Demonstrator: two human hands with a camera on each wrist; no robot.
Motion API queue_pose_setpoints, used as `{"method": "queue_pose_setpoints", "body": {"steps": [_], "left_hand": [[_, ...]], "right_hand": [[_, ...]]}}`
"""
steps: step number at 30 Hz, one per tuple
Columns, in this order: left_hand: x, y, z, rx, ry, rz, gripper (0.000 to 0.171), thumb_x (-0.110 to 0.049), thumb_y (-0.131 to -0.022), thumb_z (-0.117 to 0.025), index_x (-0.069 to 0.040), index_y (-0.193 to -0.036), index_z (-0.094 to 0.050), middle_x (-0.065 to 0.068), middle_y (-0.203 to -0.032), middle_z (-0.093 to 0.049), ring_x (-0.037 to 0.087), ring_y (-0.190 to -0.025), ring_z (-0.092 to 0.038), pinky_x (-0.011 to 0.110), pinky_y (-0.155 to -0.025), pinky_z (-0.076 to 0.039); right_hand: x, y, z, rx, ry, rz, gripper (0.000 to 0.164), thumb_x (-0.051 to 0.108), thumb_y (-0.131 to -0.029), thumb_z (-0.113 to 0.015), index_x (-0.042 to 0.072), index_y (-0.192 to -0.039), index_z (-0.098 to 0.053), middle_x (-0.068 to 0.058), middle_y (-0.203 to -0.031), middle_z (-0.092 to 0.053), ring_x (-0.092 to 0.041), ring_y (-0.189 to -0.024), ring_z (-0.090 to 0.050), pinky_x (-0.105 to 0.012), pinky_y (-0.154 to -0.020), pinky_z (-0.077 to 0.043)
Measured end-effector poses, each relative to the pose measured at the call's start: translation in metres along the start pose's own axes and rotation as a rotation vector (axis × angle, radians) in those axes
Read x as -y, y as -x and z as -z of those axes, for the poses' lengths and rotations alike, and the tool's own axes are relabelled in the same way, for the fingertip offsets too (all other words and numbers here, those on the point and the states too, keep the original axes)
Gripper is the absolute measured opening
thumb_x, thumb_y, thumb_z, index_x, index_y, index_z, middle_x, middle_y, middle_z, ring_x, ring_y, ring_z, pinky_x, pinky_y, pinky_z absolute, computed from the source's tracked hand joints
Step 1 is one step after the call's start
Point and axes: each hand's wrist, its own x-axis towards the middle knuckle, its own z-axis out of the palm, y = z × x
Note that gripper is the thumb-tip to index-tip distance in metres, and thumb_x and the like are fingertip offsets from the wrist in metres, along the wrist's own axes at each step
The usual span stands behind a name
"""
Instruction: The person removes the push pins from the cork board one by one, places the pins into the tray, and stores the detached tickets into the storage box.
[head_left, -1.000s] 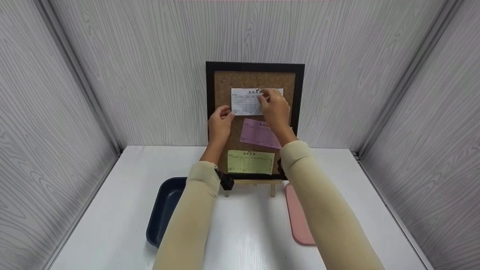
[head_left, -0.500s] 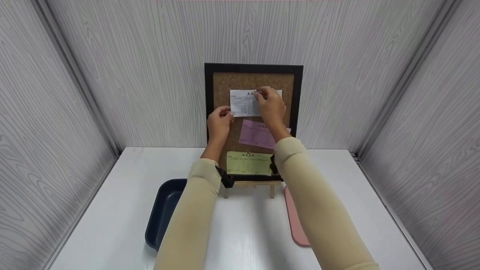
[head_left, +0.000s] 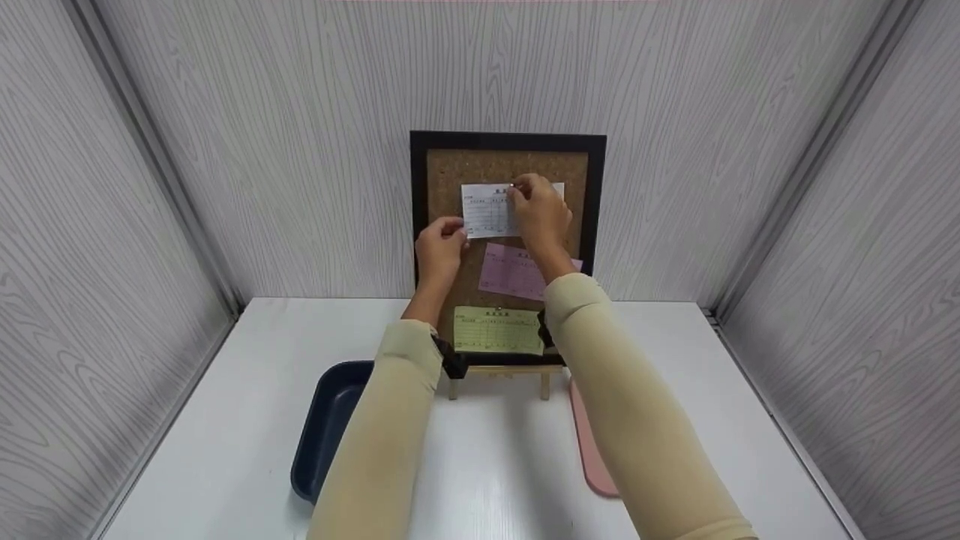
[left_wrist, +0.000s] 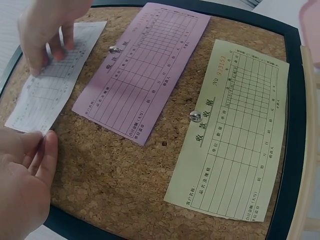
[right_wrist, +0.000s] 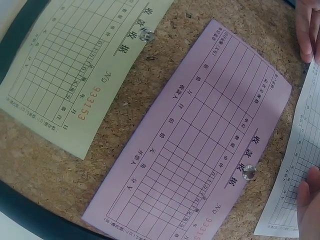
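Observation:
A white receipt slip (head_left: pixel 484 211) lies against a black-framed cork board (head_left: pixel 457 163). My left hand (head_left: pixel 439 251) pinches its lower left corner between thumb and fingers. At the slip's top edge, the thumb and index finger of my right hand (head_left: pixel 544 217) pinch a small push pin (head_left: pixel 512 185), mostly covered by the fingertips. Below hangs a tilted purple receipt slip (left_wrist: pixel 142 70), held by a clear push pin (left_wrist: pixel 115 49). Lowest on the board is a green receipt slip (left_wrist: pixel 230 135) with its own clear pin (left_wrist: pixel 195 116).
The board leans on a small wooden easel (head_left: pixel 545 386) on the white table (head_left: pixel 487 465). A dark blue tray (head_left: pixel 304 457) stands left, partly behind the left sleeve. A pink tray (head_left: pixel 592 457) lies right, partly under the right forearm. Grained panels enclose the back and sides.
My right hand has shifted slightly left, its fingertips closing over the pin that showed beside them. The white slip now tilts a little, while my left hand stays at its corner.

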Motion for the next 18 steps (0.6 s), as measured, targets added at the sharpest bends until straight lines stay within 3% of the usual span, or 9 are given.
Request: {"method": "queue_pose_setpoints", "body": {"steps": [12,18], "left_hand": [[0.0033,-0.001,0.0021,0.002,0.008,-0.003,0.016,-0.001,-0.097,-0.062,0.003,-0.111,-0.07,0.016,-0.101,-0.07,0.018,-0.083,-0.067,0.025,-0.071,-0.054],[0.0037,-0.0023,0.0031,-0.009,-0.001,-0.039,0.018,-0.002,-0.096,-0.062,0.003,-0.112,-0.07,0.016,-0.101,-0.071,0.018,-0.081,-0.067,0.023,-0.068,-0.052]], "right_hand": [[0.0002,0.0005,-0.0016,0.008,-0.004,-0.002,0.017,0.035,-0.099,-0.064,0.02,-0.107,-0.07,0.003,-0.104,-0.071,-0.015,-0.094,-0.066,-0.044,-0.084,-0.05],[0.001,0.0001,-0.0015,-0.003,-0.005,0.03,0.018,0.033,-0.098,-0.066,0.02,-0.11,-0.069,0.004,-0.104,-0.073,-0.014,-0.093,-0.068,-0.043,-0.082,-0.051]]}}
